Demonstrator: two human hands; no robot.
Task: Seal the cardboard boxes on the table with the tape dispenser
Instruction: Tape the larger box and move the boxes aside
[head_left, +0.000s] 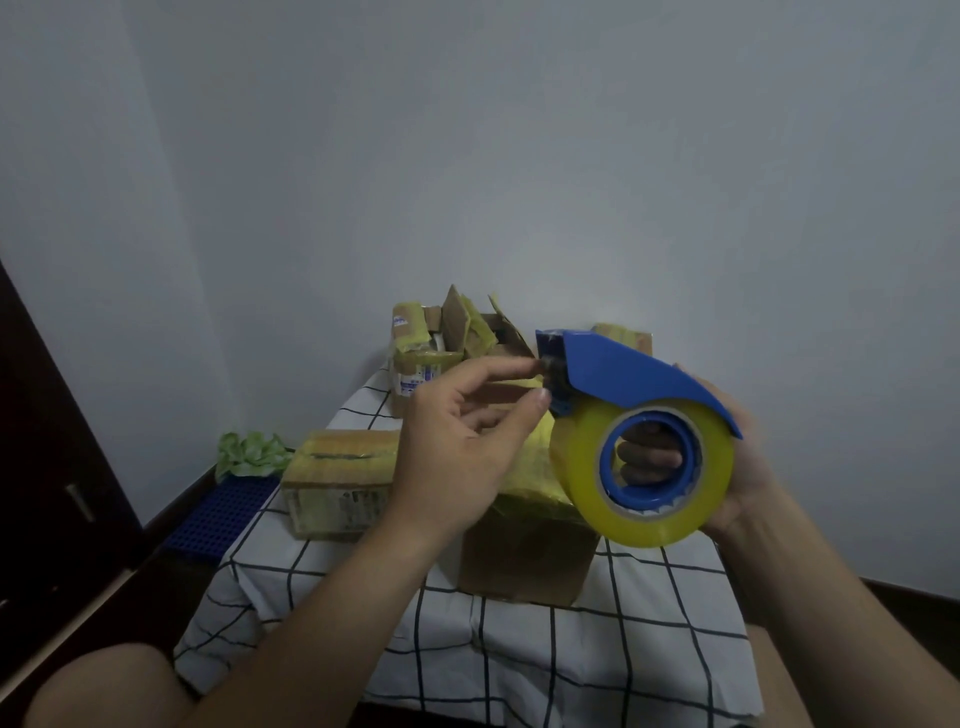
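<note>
**Tape dispenser (618, 371) held up over the table (519, 654)**

At far left, beside the table, lie a green leafy thing (253, 451) and a blue grid mat (228, 512), both dim and hard to identify. On the checked cloth sits a small taped box (337, 486). Behind it a back box (415, 364) and an open-flapped box (491, 332) stand near the wall, their detail blurred. The left hand (462, 457) hides much of the middle box (524, 551). Its forefinger and thumb reach, a little apart, to the dispenser's blurred front end, and whether they pinch any tape cannot be told. The yellowish tape roll (654, 527) sits under the blue guard. The right hand (743, 467) grips the dispenser from behind, its fingers (649, 457) showing through the hub. A far box (626, 335) is mostly hidden behind the guard.
</note>
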